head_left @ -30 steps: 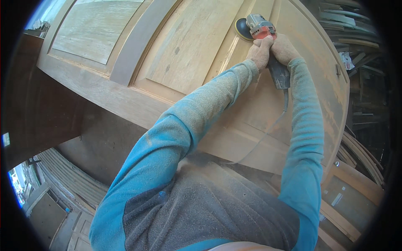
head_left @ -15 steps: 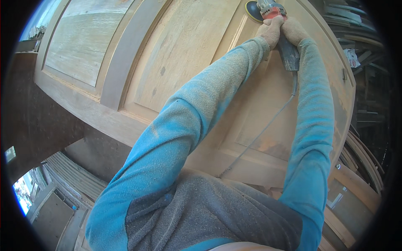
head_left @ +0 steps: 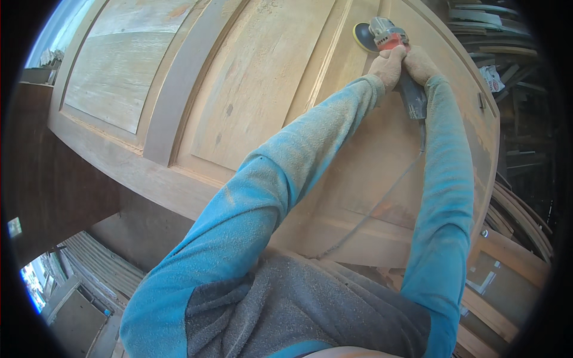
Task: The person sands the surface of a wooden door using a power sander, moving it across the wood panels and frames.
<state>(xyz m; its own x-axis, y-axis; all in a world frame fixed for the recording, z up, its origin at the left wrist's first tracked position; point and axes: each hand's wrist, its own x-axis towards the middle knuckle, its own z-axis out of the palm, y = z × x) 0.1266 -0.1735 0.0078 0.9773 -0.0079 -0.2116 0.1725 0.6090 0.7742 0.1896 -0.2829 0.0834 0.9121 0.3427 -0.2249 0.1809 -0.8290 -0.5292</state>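
Both my arms reach far forward over a large panelled wooden door [head_left: 250, 89] that is coated with pale dust. My left hand [head_left: 388, 67] and my right hand [head_left: 420, 64] are closed side by side round an angle grinder [head_left: 412, 95] with a grey gear head and a red collar. Its round disc [head_left: 364, 37], black with a yellow rim, rests at the raised moulding near the door's far side. From the grinder's rear a grey cord [head_left: 382, 200] runs back toward my body. Sawdust covers both hands and my blue sleeves.
Stacked boards and offcuts [head_left: 495, 30] lie beyond the door's right edge, with a white bag [head_left: 492, 78] among them. A small dark metal fitting [head_left: 481, 100] sits on that edge. At lower right are wooden frames [head_left: 507, 256]; a dark brown panel [head_left: 59, 173] stands at left.
The grinder and both hands sit slightly lower in the picture, nearer to me, still gripped the same way. The whole view has shifted a little, and the cord lies slightly differently.
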